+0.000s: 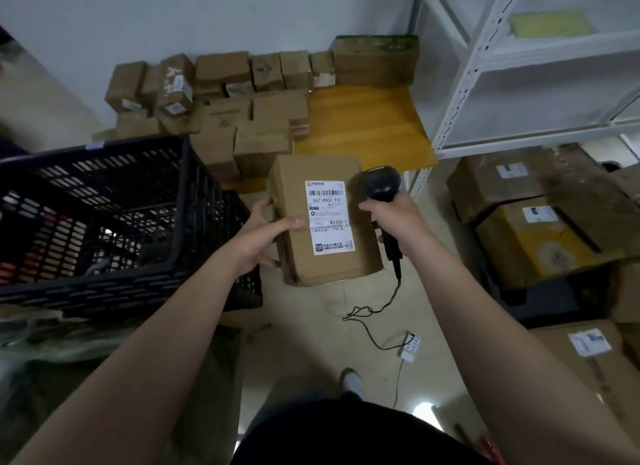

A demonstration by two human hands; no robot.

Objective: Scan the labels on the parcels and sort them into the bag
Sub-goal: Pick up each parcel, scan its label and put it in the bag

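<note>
My left hand (261, 234) grips a brown cardboard parcel (298, 257) by its left edge, thumb across the front face. A white shipping label (329, 219) with barcodes faces up towards me. My right hand (398, 222) holds a black handheld barcode scanner (379, 184) by its handle, just right of the parcel, its head level with the label's top. The scanner's black cable (374, 309) hangs to the floor. No bag is clearly visible.
A black plastic crate (104, 284) stands at my left. Several small cardboard boxes (221, 97) are piled on a yellow table (367, 125) against the wall. White shelving (519, 84) rises at right, with larger parcels (540, 219) on the floor below.
</note>
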